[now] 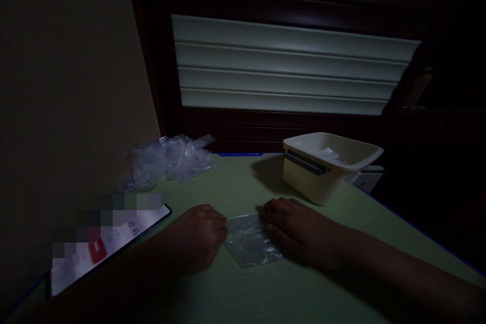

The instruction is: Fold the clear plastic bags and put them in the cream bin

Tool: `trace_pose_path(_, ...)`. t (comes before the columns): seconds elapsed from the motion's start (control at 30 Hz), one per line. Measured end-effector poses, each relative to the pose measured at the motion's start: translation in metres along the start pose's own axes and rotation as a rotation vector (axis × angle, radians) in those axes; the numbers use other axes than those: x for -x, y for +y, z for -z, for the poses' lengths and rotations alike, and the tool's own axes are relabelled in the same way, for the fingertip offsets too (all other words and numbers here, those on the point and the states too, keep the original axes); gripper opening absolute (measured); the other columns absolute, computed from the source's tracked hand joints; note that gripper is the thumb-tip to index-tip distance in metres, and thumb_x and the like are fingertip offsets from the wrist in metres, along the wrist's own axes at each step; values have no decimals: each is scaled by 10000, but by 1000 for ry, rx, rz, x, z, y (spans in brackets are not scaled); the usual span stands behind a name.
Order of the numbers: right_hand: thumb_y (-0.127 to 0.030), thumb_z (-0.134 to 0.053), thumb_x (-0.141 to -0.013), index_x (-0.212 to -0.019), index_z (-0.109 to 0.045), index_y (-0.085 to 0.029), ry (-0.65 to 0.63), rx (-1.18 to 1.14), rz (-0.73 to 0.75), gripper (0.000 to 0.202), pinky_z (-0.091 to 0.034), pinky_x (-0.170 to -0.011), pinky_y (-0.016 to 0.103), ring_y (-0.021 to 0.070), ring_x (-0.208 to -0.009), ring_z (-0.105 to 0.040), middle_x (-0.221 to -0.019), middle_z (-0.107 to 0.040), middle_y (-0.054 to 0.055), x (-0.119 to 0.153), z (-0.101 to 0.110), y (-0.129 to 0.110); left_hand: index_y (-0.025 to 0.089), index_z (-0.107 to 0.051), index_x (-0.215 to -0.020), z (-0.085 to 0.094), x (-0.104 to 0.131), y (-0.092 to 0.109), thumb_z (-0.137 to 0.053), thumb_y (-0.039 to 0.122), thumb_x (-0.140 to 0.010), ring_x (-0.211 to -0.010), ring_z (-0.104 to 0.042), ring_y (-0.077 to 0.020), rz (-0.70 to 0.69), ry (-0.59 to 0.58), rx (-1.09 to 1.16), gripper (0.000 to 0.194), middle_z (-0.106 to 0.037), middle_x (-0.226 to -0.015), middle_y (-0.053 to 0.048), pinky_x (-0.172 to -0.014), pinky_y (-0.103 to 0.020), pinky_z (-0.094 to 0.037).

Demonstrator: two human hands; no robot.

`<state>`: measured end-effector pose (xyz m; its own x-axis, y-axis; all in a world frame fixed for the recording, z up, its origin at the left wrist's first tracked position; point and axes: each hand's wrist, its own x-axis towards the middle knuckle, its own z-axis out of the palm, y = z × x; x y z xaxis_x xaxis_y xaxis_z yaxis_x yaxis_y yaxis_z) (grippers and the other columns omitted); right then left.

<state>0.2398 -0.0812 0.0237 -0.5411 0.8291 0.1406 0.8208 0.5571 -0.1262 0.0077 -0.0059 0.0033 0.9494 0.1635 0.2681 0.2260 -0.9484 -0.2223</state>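
A clear plastic bag (250,243) lies flat on the green tabletop (235,177) between my two hands. My left hand (201,235) is closed at the bag's left edge, its fingertips pinching the upper left corner. Over the right side of the bag rests my right hand (294,228), fingers lying flat and covering part of the plastic. Whatever is under the right palm is hidden. The room is dim, so the bag's contents, if any, cannot be made out.
Crumpled clear bags (174,159) are piled at the back left. A cream bin (319,182) with something whitish inside stands at the back right. A lit phone or tablet (114,248) lies at the left. Behind the table is a slatted panel (288,68).
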Motion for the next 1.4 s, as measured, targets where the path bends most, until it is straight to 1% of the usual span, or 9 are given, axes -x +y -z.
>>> trace_pose_path(0.3,-289,-318,-927,-1176,-524,-164,76,-89,-179,346,-412,-863,400,219,-972,-524,-1090,-560,116,42,-3,30,131,-624,-789,-3,2,-1,-433,68,-749,-750,-587,-194,-18,8,-4,205,-660,-801,-90,-705,-334,-459)
trace_pose_path(0.5,-260,-344,-920,-959,-595,-150,112,-181,-237,277,-459,-725,333,179,-787,-555,-915,-577,100,23,-3,38,124,-620,-750,-5,-1,0,-413,75,-769,-713,-569,-192,-7,29,-28,214,-642,-765,-88,-677,-330,-467)
trace_pose_path(0.67,-211,-461,-854,-887,-592,-134,135,-153,-204,155,-448,-694,310,175,-776,-530,-890,-548,99,-1,-11,42,121,-605,-705,-7,-1,3,-400,64,-780,-690,-546,-201,42,85,-13,226,-606,-710,-91,-646,-337,-467)
trace_pose_path(0.83,-151,-446,-840,-779,-538,-150,189,-120,-195,111,-424,-644,285,159,-722,-505,-821,-538,77,-4,-21,37,106,-609,-787,-7,-4,6,-398,68,-782,-676,-537,-214,112,99,58,214,-595,-711,-88,-637,-368,-462)
trace_pose_path(1.0,-121,-403,-846,-797,-484,-158,215,-40,-232,102,-385,-600,284,161,-675,-486,-774,-541,70,2,-28,31,97,-574,-1006,-9,-6,6,-517,215,-807,-837,-538,-234,322,177,242,238,-591,-906,-106,-739,-390,-449)
trace_pose_path(1.1,-113,-387,-834,-790,-467,-160,240,-47,-256,103,-360,-553,269,150,-635,-475,-749,-537,64,4,-27,30,119,-596,-919,-9,-7,4,-599,238,-747,-861,-525,-226,418,128,390,209,-565,-908,-85,-764,-375,-440)
trace_pose_path(1.27,-135,-383,-819,-790,-465,-171,336,-96,-254,93,-358,-516,267,141,-599,-471,-730,-543,59,7,-25,33,150,-573,-769,-15,-6,-2,-545,180,-747,-815,-506,-177,402,162,543,47,-530,-841,-36,-732,-311,-424)
trace_pose_path(1.33,-189,-411,-838,-868,-479,-164,343,-214,-271,79,-402,-553,285,157,-645,-514,-777,-569,74,7,-24,33,147,-558,-743,-18,-5,-4,-508,163,-764,-801,-499,-166,372,199,557,56,-525,-821,-32,-716,-296,-416)
trace_pose_path(1.4,-264,-479,-834,-1022,-464,-153,341,-376,-316,219,-443,-612,310,181,-730,-553,-879,-587,101,8,-24,34,144,-544,-718,-20,-4,-6,-487,151,-776,-792,-496,-162,355,203,553,82,-522,-804,-31,-706,-291,-409)
